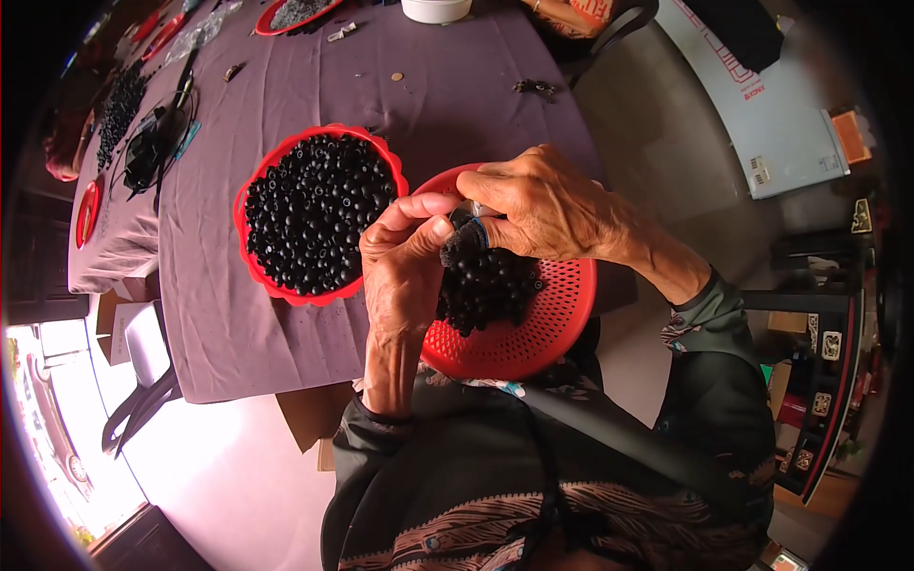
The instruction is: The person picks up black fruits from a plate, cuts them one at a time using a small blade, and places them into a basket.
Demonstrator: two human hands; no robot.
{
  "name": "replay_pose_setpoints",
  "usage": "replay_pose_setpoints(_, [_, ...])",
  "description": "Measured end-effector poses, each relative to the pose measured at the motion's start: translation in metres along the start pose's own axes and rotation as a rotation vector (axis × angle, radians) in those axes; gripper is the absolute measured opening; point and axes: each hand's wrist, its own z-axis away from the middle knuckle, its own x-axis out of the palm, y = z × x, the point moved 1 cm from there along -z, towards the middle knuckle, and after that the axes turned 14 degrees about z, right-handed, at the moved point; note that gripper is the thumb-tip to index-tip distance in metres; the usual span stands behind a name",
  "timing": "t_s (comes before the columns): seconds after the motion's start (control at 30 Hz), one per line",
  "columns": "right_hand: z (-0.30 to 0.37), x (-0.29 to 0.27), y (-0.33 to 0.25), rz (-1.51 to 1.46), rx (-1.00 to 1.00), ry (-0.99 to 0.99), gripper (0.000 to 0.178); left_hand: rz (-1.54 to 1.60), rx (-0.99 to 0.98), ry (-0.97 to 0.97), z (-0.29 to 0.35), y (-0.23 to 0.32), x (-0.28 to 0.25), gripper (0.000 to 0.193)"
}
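Above a red colander point(571, 314), my left hand point(405, 257) and my right hand point(562, 205) meet with their fingertips pinched together. Between them is something small, partly pale and shiny, mostly hidden by the fingers. A dark fuzzy cover with a blue edge point(465, 243) sits at my right thumb tip. Below the hands, a heap of small round black pieces point(490, 290) lies in the colander. To the left, a red scalloped bowl point(244, 249) on the table holds many similar black pieces point(319, 214), some showing round openings.
A purple cloth point(457, 86) covers the table. At its far side are a red dish point(262, 27) of grey bits and a white bowl point(436, 9). Dark cable-like items point(148, 152) lie at the left, near another red dish point(88, 211). Another person's arm point(562, 17) shows at the far edge.
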Motion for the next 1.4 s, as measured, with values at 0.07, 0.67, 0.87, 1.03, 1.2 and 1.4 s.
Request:
replay_pose_setpoints(0.07, [0.0003, -0.0013, -0.0003, -0.006, 0.004, -0.011, 0.024, 0.008, -0.011, 0.002, 0.0002, 0.0001, 0.0011, 0.015])
replay_pose_setpoints(0.67, [0.0009, -0.0050, 0.0005, -0.081, 0.090, -0.063, 0.034, 0.042, -0.048, -0.004, 0.0015, -0.0008, 0.0006, 0.015])
replay_pose_setpoints(0.87, [-0.0006, -0.0034, -0.0011, -0.070, 0.071, -0.059, 0.034, 0.024, -0.023, 0.001, 0.0013, -0.0007, -0.0002, 0.015])
replay_pose_setpoints(1.03, [0.0016, -0.0018, -0.0024, 0.005, 0.034, -0.047, 0.035, 0.000, 0.002, -0.003, 0.0010, -0.0013, 0.0011, 0.015])
replay_pose_setpoints(1.2, [0.0003, -0.0040, -0.0012, -0.055, 0.080, -0.036, 0.037, 0.035, -0.021, -0.008, 0.0004, -0.0018, -0.0010, 0.014])
replay_pose_setpoints(1.4, [0.0003, -0.0033, -0.0010, -0.062, 0.069, -0.068, 0.037, 0.008, 0.002, 0.003, 0.0011, -0.0023, 0.0018, 0.015])
